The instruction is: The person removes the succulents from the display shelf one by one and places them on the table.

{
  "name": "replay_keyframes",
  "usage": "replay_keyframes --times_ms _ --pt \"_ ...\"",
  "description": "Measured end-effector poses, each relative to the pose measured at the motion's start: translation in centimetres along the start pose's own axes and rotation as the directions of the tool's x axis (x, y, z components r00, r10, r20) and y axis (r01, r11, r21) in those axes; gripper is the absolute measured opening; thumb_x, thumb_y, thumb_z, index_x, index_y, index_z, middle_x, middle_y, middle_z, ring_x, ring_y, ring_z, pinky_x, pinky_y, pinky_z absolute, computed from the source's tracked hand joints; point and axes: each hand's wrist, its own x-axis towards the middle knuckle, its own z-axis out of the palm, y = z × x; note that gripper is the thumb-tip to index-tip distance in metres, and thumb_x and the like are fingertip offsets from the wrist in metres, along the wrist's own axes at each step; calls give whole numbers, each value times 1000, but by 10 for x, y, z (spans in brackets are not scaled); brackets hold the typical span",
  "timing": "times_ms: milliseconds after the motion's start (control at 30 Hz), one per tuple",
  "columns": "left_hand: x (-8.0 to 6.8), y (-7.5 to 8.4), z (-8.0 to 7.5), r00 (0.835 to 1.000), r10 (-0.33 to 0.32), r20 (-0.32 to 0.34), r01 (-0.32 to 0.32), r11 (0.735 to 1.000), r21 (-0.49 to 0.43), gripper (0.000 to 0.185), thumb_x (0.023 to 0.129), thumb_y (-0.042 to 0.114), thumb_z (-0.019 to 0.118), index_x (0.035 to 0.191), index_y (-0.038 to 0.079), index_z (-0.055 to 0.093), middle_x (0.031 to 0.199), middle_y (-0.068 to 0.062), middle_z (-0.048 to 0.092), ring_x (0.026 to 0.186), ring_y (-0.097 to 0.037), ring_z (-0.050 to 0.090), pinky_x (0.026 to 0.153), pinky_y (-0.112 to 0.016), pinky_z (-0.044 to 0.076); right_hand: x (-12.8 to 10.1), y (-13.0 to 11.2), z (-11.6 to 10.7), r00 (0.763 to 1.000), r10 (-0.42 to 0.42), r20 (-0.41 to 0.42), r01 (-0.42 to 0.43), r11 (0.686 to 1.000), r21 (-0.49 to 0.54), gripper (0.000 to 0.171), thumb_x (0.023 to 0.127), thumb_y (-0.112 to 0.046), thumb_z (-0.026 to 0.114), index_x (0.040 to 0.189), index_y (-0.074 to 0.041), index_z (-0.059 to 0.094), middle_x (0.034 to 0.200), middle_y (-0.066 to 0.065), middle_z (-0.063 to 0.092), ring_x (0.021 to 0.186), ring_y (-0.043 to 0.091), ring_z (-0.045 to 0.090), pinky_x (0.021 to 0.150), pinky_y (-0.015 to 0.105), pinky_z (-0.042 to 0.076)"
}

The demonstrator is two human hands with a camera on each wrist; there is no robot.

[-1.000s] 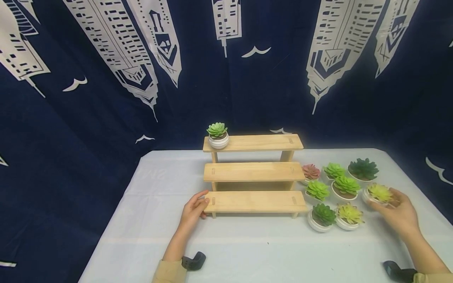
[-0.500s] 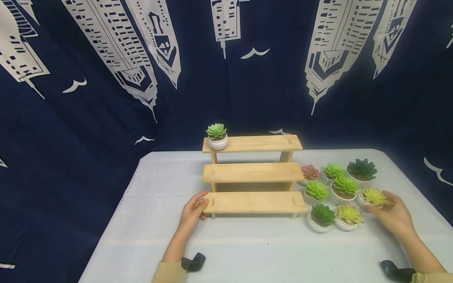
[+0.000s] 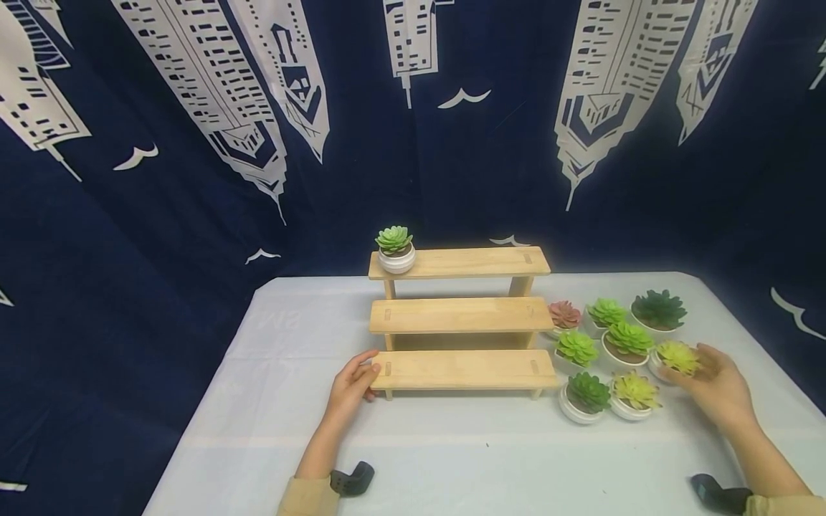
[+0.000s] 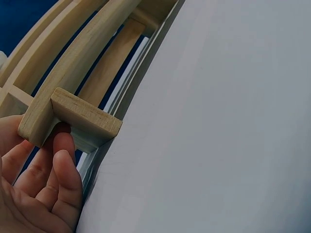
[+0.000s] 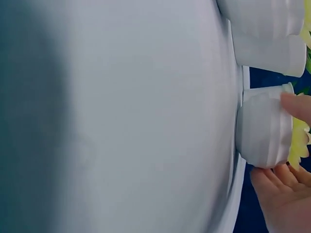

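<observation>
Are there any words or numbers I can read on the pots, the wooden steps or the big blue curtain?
None can be read.
Tablecloth: faint marks like mirrored letters show through near its far left corner, too pale to read.
Curtain: only printed skyscrapers and birds, no words.
Wooden stepped shelf and white pots, such as the one the right hand holds: no labels or numbers.

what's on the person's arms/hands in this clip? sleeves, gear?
Both hands are bare: no gloves, no rings visible. The left hand and right hand come out of tan sleeve cuffs, seen at the bottom edge of the head view. A black strap-like wrist mount sits at each wrist. No cables or markings show.
</observation>
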Motion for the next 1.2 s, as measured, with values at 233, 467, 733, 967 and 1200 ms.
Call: replay_keyframes --times_ms 233,467,733,967,1200 --pt "0 0 0 1000 0 1 0 1000 -11 40 94 10 56 132 -2 49 103 -19 65 66 -15 55 58 -24 49 -3 -11 -2 999 -41 -20 42 999 34 100 87 -36 66 144 10 -2 143 40 13 125 59 21 96 67 24" --pt "0 -1 0 1000 10 3 -10 1000 -16 39 94 9 56 131 -3 49 103 -20 65 65 -15 55 57 -24 49 -6 -26 -9 996 -58 -75 63 995 76 94 89 -34 63 146 6 0 147 34 12 132 50 15 104 59 19" --pt "0 -1 0 1000 3 -3 -3 1000 -15 40 94 10 56 131 -2 49 102 -19 65 65 -15 55 57 -23 48 -4 -52 -19 988 -50 -148 64 994 89 86 91 -38 59 149 -1 8 150 27 18 137 36 19 109 28 23" --pt "1 -1 -1 1000 6 -1 -6 1000 -24 40 94 10 57 131 -2 49 102 -19 66 65 -15 54 57 -23 48 1 -78 -16 983 -52 -177 80 985 151 81 91 -35 61 149 -3 14 149 24 24 136 30 27 102 14 28" --pt "0 -2 -1 1000 21 10 -20 1000 -12 40 94 11 56 131 -2 49 103 -19 65 65 -16 54 57 -23 48 9 -105 -7 976 -114 -186 166 940 297 73 89 -27 66 147 -9 26 145 16 36 132 18 38 100 17 35"
